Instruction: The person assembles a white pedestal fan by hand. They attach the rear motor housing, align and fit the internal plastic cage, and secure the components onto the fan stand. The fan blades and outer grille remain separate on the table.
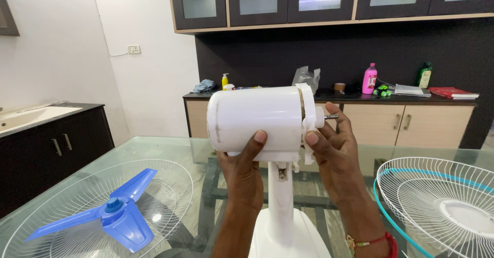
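Centre frame, the white fan motor housing (257,121) stands on its stand (282,206), left hand (242,173) and right hand (332,152) gripping it; blue blade (116,211) on a wire guard (170,178) lower left, second guard (437,201) lower right, both on the glass table (154,147)

Fan motor (257,121) on stand centre; blade (110,211) in grille (170,181) near left, second grille (437,206) right, all on surface (170,147).

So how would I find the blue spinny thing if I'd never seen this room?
Start at the glass table and look to its left end, where a white wire fan guard lies flat. The blue fan blade rests on that guard. It is the only blue, three-winged piece; the other guard on the right has nothing on it.
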